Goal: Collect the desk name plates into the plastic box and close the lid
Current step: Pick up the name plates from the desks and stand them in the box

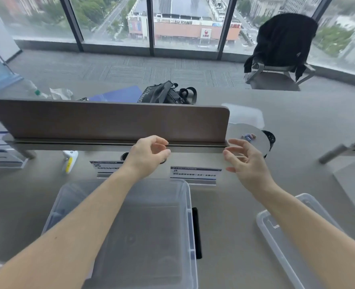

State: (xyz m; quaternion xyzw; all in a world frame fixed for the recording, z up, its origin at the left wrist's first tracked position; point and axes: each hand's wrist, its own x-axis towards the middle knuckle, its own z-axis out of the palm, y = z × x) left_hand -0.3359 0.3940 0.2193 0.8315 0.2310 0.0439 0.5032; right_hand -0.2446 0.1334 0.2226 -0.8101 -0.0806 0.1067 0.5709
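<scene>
Clear plastic forms the open rectangular storage box, which I have standing on the grey matte tabletop directly below my forearms, so each plate needs only a short drop. Its matching translucent lid lies flat and apart on the right, leaving the box mouth free for loading. The box looks empty, though I cannot tell for sure through its cloudy walls.

Two clear acrylic desk name plates with white printed cards stand just behind the box's far rim. The left name plate is partly hidden by my left wrist; the right name plate stands in plain view between my two hands.

My left hand hovers above the tabletop with fingers curled loosely and apart, gripping nothing. My right hand is spread, its fingers open and empty, just right of the right name plate.

A brown, smooth-faced divider panel with a rounded corner runs across the rear of the tabletop.

My judgement: collection has not begun, and the plates' smooth rigid acrylic calls for a firm pinch across the edges.
</scene>
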